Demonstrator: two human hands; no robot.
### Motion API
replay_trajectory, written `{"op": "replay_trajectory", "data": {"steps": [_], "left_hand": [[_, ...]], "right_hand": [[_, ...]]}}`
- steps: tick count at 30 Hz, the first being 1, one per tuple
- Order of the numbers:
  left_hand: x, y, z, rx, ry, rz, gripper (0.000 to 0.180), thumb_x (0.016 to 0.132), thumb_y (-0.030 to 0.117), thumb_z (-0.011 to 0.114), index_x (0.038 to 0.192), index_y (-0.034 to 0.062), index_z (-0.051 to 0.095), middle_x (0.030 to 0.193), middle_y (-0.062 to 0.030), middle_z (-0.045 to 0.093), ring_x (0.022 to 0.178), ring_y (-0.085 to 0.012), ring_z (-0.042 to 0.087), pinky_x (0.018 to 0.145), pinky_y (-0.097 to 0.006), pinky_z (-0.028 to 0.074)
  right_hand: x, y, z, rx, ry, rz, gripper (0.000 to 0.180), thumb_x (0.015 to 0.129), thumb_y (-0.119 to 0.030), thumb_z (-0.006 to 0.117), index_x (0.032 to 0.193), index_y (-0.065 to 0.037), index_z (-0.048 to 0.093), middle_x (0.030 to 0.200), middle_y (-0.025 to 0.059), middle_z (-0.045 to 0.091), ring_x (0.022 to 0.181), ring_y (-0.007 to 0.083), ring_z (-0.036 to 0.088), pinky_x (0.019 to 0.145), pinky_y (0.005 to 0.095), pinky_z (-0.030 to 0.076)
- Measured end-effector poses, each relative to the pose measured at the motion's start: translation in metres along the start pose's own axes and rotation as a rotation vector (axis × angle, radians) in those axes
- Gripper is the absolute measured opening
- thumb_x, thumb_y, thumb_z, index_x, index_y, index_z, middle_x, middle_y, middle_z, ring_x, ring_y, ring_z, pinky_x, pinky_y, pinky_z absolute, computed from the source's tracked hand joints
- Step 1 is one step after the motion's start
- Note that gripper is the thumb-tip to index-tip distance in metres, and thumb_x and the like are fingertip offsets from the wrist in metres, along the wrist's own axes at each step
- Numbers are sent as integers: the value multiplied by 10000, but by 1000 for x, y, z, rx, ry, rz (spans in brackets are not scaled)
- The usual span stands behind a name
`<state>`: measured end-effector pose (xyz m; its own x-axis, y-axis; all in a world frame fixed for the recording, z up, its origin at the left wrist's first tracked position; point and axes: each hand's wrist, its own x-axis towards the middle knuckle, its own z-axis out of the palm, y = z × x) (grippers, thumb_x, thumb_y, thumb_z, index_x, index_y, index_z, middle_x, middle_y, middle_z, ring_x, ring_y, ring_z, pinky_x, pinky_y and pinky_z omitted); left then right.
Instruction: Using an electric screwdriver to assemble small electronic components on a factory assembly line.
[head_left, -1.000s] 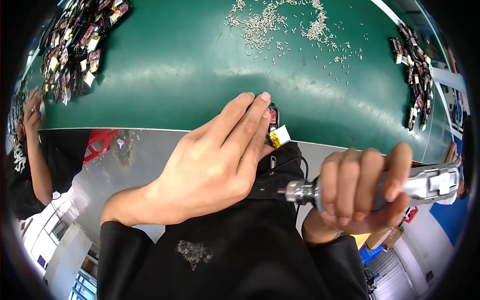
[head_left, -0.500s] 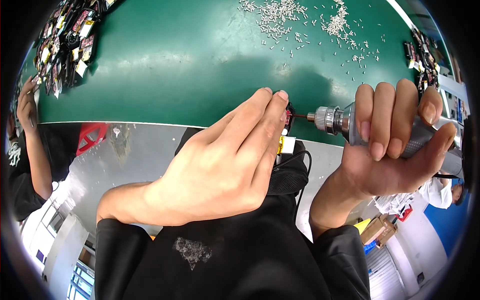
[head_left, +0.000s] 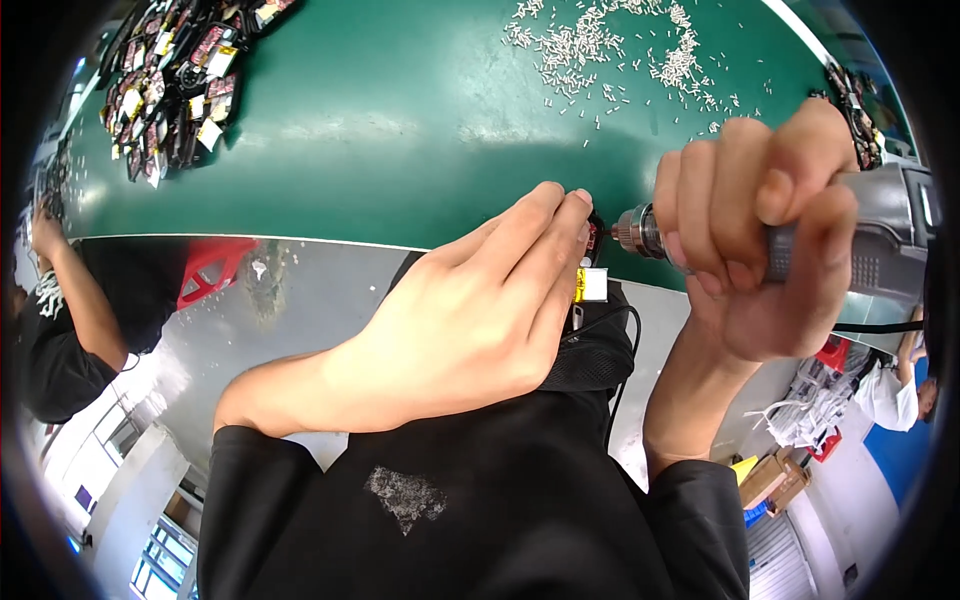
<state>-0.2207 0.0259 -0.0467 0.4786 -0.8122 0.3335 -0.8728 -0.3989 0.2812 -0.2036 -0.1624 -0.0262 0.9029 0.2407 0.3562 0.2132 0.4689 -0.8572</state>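
Observation:
My left hand [head_left: 470, 310] is closed, palm down, around a small black device [head_left: 597, 238] at the table's near edge. Most of the device is hidden behind my fingers; a yellow-and-white battery pack [head_left: 590, 285] sticks out below it. My right hand [head_left: 750, 225] grips a grey corded electric drill [head_left: 880, 240] held sideways. Its silver chuck [head_left: 640, 232] points left, and the short bit meets the side of the device or stops just short of it.
Many loose screws [head_left: 580, 50] lie scattered on the green table [head_left: 380, 130]. Heaps of similar black devices are at the far left [head_left: 165, 95] and far right [head_left: 858, 110]. Another person's arm [head_left: 90, 300] is at the left, beside a red stool [head_left: 215, 270].
The drill has come left, closer to the device, so less of its bit shows. My right fingers have curled differently around its body. The whole view has shifted a little.

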Motion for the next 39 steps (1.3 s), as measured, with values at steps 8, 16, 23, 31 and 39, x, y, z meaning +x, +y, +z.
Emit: {"op": "replay_trajectory", "data": {"steps": [8, 16, 23, 31, 39], "left_hand": [[2, 0, -16, 38, -113, 1, 377, 707, 37, 583, 1048, -125, 580, 1131, -221, 555, 1083, -328, 537, 844, -343, 507], [-21, -72, -83, 274, 294, -333, 437, 679, -107, 606, 1107, -28, 565, 1114, -194, 586, 1040, -356, 560, 884, -411, 466], [-34, -170, -109, 721, 309, -547, 356, 855, 50, 548, 1200, -31, 513, 1257, -204, 506, 1191, -352, 444, 1006, -427, 356], [58, -102, -21, 199, 194, -205, 227, 760, 9, 653, 984, 16, 619, 976, -96, 590, 894, -273, 576, 763, -361, 476], [80, -111, -14, 383, 53, 29, 144, 743, 13, 651, 880, 6, 608, 872, -75, 568, 784, -249, 568, 679, -335, 491]], "right_hand": [[5, 5, 5, 186, 75, -83, 174, 860, -126, 596, 854, -26, 453, 507, 0, 385, 379, 82, 355, 369, 236, 302], [-56, -23, -20, 316, 355, -238, 167, 929, -198, 517, 937, -71, 410, 496, -32, 361, 374, 60, 340, 421, 213, 353], [-64, -4, -7, 458, 421, -179, 136, 924, -185, 493, 929, -63, 432, 500, -29, 349, 384, 75, 336, 439, 247, 344], [-72, 5, -12, 586, 559, -171, 120, 936, -177, 453, 927, -58, 462, 499, -18, 357, 386, 85, 348, 453, 261, 363], [-79, 3, -15, 650, 589, -189, 114, 937, -171, 434, 924, -60, 456, 505, -17, 364, 396, 90, 364, 461, 266, 369]]}}
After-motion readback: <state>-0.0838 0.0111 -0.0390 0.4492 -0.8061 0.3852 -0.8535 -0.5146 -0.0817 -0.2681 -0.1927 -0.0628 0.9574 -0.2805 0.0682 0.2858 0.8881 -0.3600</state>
